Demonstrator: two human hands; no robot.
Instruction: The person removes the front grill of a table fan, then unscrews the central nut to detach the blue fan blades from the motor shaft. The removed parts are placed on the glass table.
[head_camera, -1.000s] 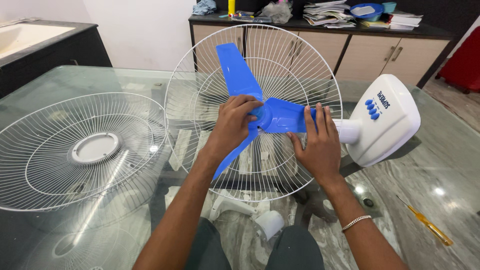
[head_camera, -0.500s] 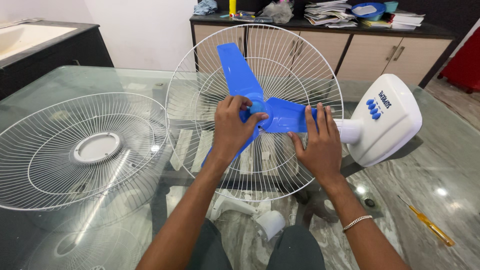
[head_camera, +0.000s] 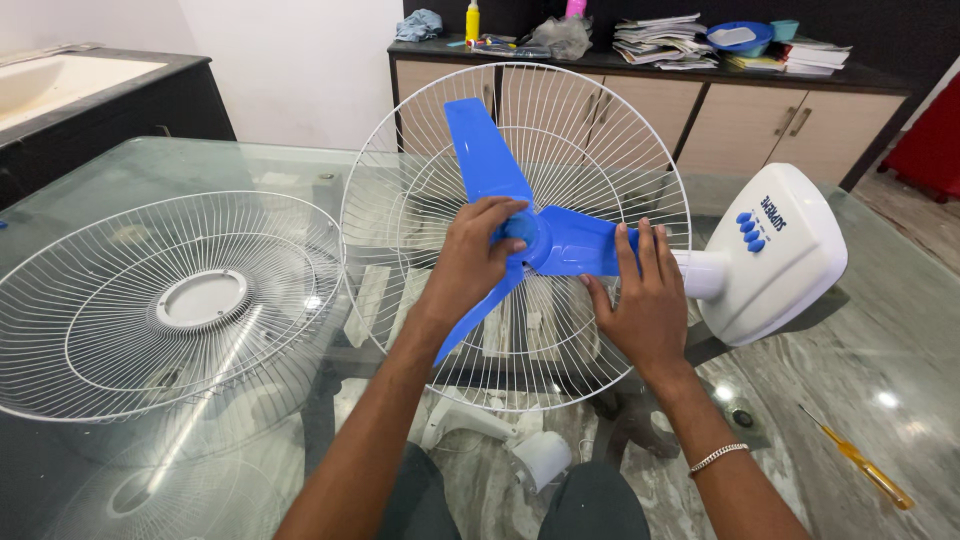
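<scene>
A blue three-blade fan blade (head_camera: 482, 150) sits inside the white rear wire guard (head_camera: 590, 130), which lies tilted on the glass table (head_camera: 900, 310). My left hand (head_camera: 470, 255) is closed around the round blue knob (head_camera: 519, 228) at the blade's hub. My right hand (head_camera: 645, 295) lies flat, fingers together, pressing on the right blade (head_camera: 575, 245). The white fan base with blue buttons (head_camera: 775, 255) sticks out to the right of the guard.
The loose front wire guard (head_camera: 170, 300) lies at left on the table. A yellow-handled screwdriver (head_camera: 865, 465) lies at bottom right. White parts (head_camera: 540, 455) show under the glass. A cluttered cabinet (head_camera: 700, 90) stands behind, a dark counter (head_camera: 100, 90) at far left.
My left hand has turned around the hub knob, fingers shifting over it and back. The right hand stays flat on the blade. The view has tilted slightly.
</scene>
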